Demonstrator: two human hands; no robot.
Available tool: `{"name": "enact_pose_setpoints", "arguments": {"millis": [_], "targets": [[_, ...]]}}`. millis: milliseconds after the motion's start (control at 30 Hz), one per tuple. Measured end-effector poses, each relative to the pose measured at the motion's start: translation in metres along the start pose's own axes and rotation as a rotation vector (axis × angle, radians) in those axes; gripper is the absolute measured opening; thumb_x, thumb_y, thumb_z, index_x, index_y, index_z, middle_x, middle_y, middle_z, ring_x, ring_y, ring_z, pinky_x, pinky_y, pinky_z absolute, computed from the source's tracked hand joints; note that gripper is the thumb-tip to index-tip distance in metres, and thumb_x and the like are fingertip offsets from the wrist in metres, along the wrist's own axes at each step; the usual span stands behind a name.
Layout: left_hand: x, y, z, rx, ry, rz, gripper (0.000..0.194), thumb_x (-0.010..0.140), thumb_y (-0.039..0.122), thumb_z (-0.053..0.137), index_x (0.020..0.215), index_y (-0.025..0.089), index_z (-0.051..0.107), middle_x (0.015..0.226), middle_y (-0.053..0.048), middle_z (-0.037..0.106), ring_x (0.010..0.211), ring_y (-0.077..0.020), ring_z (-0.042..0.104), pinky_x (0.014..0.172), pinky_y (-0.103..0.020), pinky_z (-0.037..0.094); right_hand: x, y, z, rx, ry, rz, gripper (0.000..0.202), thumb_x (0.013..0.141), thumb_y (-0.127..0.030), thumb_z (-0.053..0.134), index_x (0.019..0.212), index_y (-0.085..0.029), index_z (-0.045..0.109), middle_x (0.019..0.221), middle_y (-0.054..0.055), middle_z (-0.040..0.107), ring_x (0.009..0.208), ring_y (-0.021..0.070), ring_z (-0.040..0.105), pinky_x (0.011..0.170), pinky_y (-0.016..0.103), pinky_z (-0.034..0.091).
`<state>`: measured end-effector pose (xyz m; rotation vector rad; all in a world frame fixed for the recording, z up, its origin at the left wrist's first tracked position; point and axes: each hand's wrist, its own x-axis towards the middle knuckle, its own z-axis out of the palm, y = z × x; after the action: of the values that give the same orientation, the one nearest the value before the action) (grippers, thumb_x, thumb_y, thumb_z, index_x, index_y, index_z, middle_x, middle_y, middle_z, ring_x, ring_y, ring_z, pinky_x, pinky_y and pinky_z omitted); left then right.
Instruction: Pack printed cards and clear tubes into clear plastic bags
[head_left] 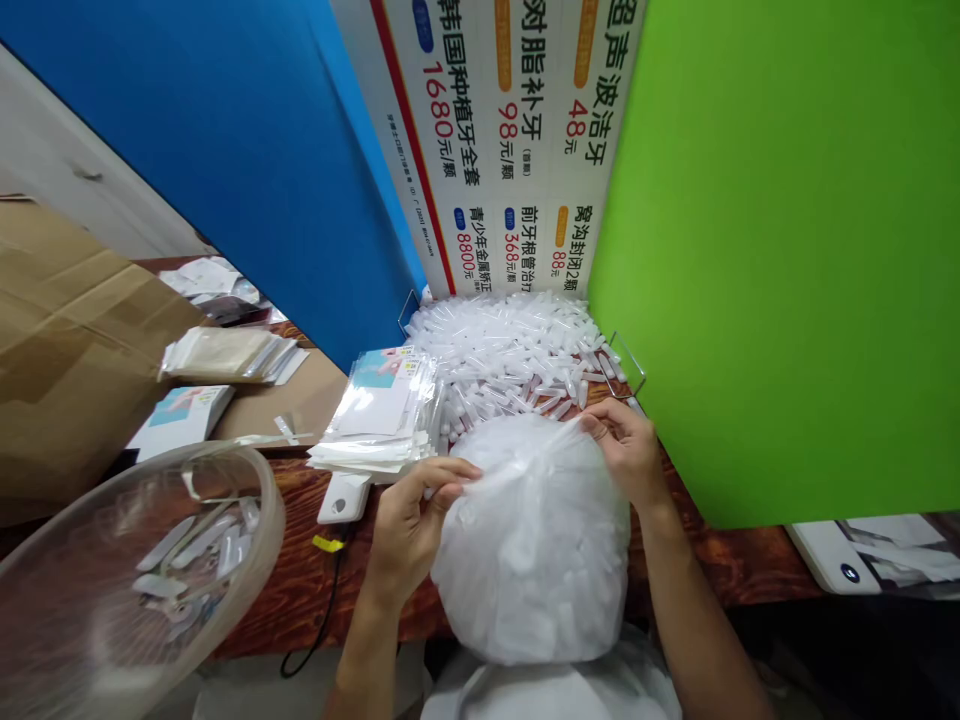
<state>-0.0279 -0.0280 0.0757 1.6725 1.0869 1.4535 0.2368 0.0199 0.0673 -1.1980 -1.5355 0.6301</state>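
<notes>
A full, translucent white plastic bag (536,560) bulges at the front edge of the table, its contents blurred behind the film. My left hand (420,515) pinches the bag's upper left edge between thumb and fingers. At the upper right, my right hand (622,440) grips the same edge, so the film is stretched between both hands. Just behind the bag lies a wide heap of small clear-and-white plastic tubes (510,340). A stack of clear-wrapped packets (382,400) with printed cards stands to the left of the heap.
Blue board (247,150), printed price sign (517,150) and green board (772,250) wall in the heap. At left are a clear round tub (255,540) holding scraps, a cardboard box (67,340) and more packets (232,355). A white device (345,497) with a black cable lies near my left hand.
</notes>
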Motion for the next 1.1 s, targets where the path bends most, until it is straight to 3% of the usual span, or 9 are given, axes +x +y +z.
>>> {"name": "enact_pose_setpoints", "arguments": {"millis": [133,233,300,400,500,733,933,1033,1100], "targets": [[-0.003,-0.002,0.008,-0.025,0.038,-0.096,0.017,0.097,0.029,0.056,0.083,0.021,0.062,0.081,-0.002,0.070,0.078,-0.0159,0.066,0.074,-0.027,0.051,-0.012,-0.024,0.008,0.053,-0.356,-0.203,0.038,0.089,-0.035,0.071,0.125,-0.025,0.063,0.124,0.009,0.067,0.119,0.0259,0.059,0.104,0.042,0.044],[-0.004,-0.003,0.017,-0.094,0.100,-0.099,0.020,0.100,0.031,0.050,0.083,0.022,0.058,0.079,-0.001,0.066,0.076,-0.0152,0.063,0.072,-0.027,0.050,-0.018,-0.030,0.024,0.025,-0.526,-0.270,0.023,0.089,-0.026,0.071,0.112,-0.029,0.069,0.105,0.003,0.074,0.104,0.0226,0.065,0.106,0.042,0.042],[-0.005,-0.003,0.019,-0.076,0.049,-0.034,0.017,0.098,0.036,0.052,0.090,0.023,0.058,0.081,-0.001,0.065,0.076,-0.0155,0.061,0.071,-0.028,0.050,-0.018,-0.024,0.031,0.003,-0.435,-0.251,0.009,0.091,-0.020,0.068,0.096,-0.027,0.072,0.087,0.001,0.074,0.086,0.0205,0.066,0.095,0.039,0.046],[-0.008,-0.005,0.018,0.117,-0.191,0.054,0.029,0.087,0.039,0.070,0.110,0.024,0.060,0.092,-0.003,0.068,0.073,-0.0164,0.060,0.068,-0.029,0.050,-0.012,-0.014,0.031,0.003,-0.314,-0.257,0.010,0.091,-0.023,0.069,0.081,-0.022,0.070,0.069,-0.001,0.068,0.067,0.0170,0.059,0.079,0.035,0.047],[-0.009,-0.009,0.016,0.295,-0.347,0.118,0.014,0.087,0.026,0.069,0.100,0.024,0.065,0.085,-0.001,0.069,0.073,-0.0171,0.062,0.068,-0.029,0.050,-0.006,-0.017,0.027,0.023,-0.316,-0.299,0.021,0.090,-0.031,0.070,0.072,-0.021,0.068,0.061,-0.003,0.061,0.060,0.0141,0.052,0.072,0.032,0.045],[-0.003,0.006,0.009,0.203,-0.236,0.083,0.006,0.088,0.020,0.064,0.083,0.020,0.068,0.076,-0.004,0.065,0.071,-0.0186,0.061,0.066,-0.029,0.047,-0.005,-0.023,0.022,0.120,-0.431,-0.131,0.036,0.087,-0.052,0.068,0.070,-0.021,0.065,0.066,-0.002,0.058,0.062,0.0141,0.053,0.059,0.026,0.044],[-0.003,0.017,0.019,0.105,-0.182,0.040,0.010,0.089,0.025,0.067,0.081,0.020,0.068,0.081,-0.005,0.062,0.080,-0.0184,0.063,0.076,-0.032,0.051,-0.008,-0.004,0.017,0.331,-0.215,-0.130,0.023,0.085,-0.038,0.074,0.068,-0.024,0.069,0.064,-0.001,0.063,0.065,0.0180,0.060,0.082,0.039,0.052],[-0.012,0.023,-0.006,0.190,-0.326,-0.006,0.008,0.091,0.026,0.065,0.094,0.022,0.071,0.102,-0.009,0.067,0.097,-0.0205,0.065,0.088,-0.034,0.052,-0.007,-0.003,0.014,0.342,-0.120,-0.103,0.024,0.081,-0.040,0.076,0.066,-0.024,0.069,0.064,0.001,0.063,0.067,0.0208,0.060,0.081,0.043,0.054],[-0.026,0.026,-0.042,0.370,-0.215,-0.022,0.016,0.092,0.028,0.064,0.106,0.026,0.071,0.110,-0.008,0.068,0.104,-0.0215,0.065,0.092,-0.034,0.051,-0.007,-0.002,0.011,0.345,-0.086,-0.085,0.025,0.079,-0.043,0.077,0.065,-0.024,0.070,0.066,0.003,0.064,0.072,0.0234,0.062,0.080,0.045,0.054]]}}
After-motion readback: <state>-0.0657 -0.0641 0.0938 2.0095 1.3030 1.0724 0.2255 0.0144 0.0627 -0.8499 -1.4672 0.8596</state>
